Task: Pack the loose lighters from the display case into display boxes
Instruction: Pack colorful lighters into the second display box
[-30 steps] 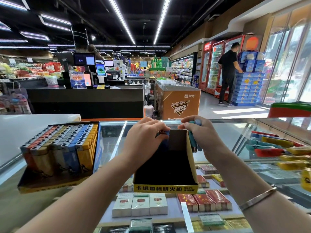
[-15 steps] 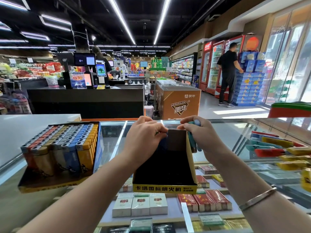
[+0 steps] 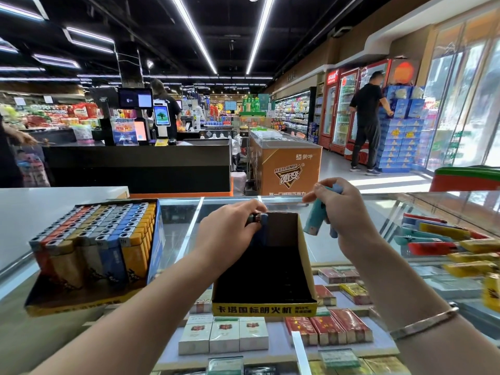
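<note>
A black display box [image 3: 263, 277] with a yellow front strip sits on the glass display case [image 3: 178, 234], its inside almost bare. My left hand [image 3: 230, 234] pinches a blue lighter [image 3: 259, 226] at the box's far left corner. My right hand [image 3: 343, 212] grips a few teal and blue lighters [image 3: 315, 220] just right of the box's back wall, slightly above the glass. A full display box [image 3: 100, 247] of red, yellow, grey and blue lighters stands to the left. Loose lighters [image 3: 443, 239] lie in a heap at the right.
Cigarette packs [image 3: 224, 336] lie under the glass below the box. A white counter [image 3: 40, 209] adjoins at the left. Beyond stand a checkout desk [image 3: 140, 166], an orange freezer chest [image 3: 286, 163] and a person at drink fridges [image 3: 366, 123].
My right hand has lifted and drawn right, away from the box's back wall, with its lighters. My left hand stays at the box's far left corner with the blue lighter.
</note>
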The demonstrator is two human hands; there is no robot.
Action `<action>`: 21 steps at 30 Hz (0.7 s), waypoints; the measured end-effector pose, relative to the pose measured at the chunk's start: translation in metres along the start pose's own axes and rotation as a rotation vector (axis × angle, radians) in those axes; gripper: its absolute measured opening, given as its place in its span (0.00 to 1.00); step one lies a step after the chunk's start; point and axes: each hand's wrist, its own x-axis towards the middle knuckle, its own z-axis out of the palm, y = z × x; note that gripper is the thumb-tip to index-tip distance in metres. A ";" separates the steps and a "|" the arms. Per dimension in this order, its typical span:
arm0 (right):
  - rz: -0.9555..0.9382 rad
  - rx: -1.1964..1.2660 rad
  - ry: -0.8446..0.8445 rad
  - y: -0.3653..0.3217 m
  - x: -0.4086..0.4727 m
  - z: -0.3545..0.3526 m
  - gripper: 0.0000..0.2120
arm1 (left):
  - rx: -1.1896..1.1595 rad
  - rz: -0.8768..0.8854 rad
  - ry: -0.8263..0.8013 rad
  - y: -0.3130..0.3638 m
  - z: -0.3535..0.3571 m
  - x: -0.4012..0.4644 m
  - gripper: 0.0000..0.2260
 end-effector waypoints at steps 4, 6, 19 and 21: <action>0.014 0.115 -0.027 -0.002 0.000 -0.002 0.04 | -0.061 0.008 -0.023 -0.002 0.000 0.000 0.13; 0.053 0.214 -0.051 -0.005 -0.002 -0.001 0.05 | -0.142 0.036 -0.030 -0.002 -0.002 0.003 0.16; 0.192 0.358 -0.386 -0.002 -0.011 0.014 0.07 | -0.670 0.132 0.133 0.018 -0.024 0.008 0.10; 0.179 0.312 -0.434 0.000 -0.012 0.014 0.07 | -0.690 0.069 0.069 0.015 -0.030 0.010 0.10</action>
